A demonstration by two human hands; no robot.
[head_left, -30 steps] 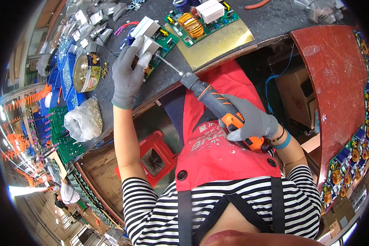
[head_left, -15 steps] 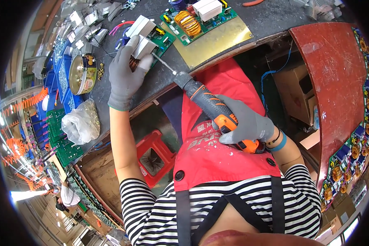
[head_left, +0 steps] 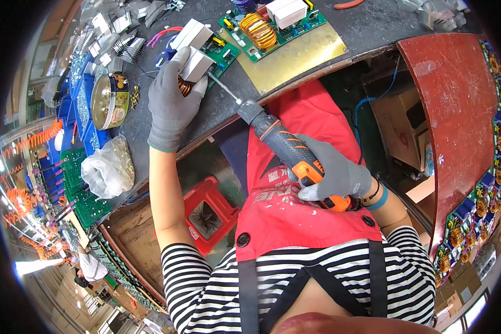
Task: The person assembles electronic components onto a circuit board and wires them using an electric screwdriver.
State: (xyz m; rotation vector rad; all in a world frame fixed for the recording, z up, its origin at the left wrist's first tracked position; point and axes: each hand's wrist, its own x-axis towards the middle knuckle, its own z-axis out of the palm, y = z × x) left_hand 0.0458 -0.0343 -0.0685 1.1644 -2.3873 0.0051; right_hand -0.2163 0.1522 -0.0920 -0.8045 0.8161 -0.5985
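Observation:
In a grey glove, my left hand (head_left: 175, 103) grips a green circuit board (head_left: 226, 54) by its silver heat sink (head_left: 197, 65), fingers on the top and thumb along the near side. A copper coil (head_left: 185, 86) shows partly beneath that hand. My right hand (head_left: 335, 170), also gloved, is wrapped round an orange and black cordless screwdriver (head_left: 286, 142). Its long bit (head_left: 224, 86) points up and left, the tip at the side of the heat sink. A second circuit board (head_left: 273, 33) with a large copper coil (head_left: 257, 30) rests partly on a brass-coloured plate (head_left: 295, 61).
Loose heat sinks (head_left: 114, 39) are heaped at the far left. Nearer stand blue bins (head_left: 86, 106) of small screws, a round tin (head_left: 110, 101) and a plastic bag (head_left: 110, 167). A red stool (head_left: 210, 217) sits below the bench. A red board (head_left: 456, 111) lies at right beside rows of circuit boards.
My left thumb has shifted slightly in against the heat sink. The screwdriver has barely moved, and its bit stays at the heat sink.

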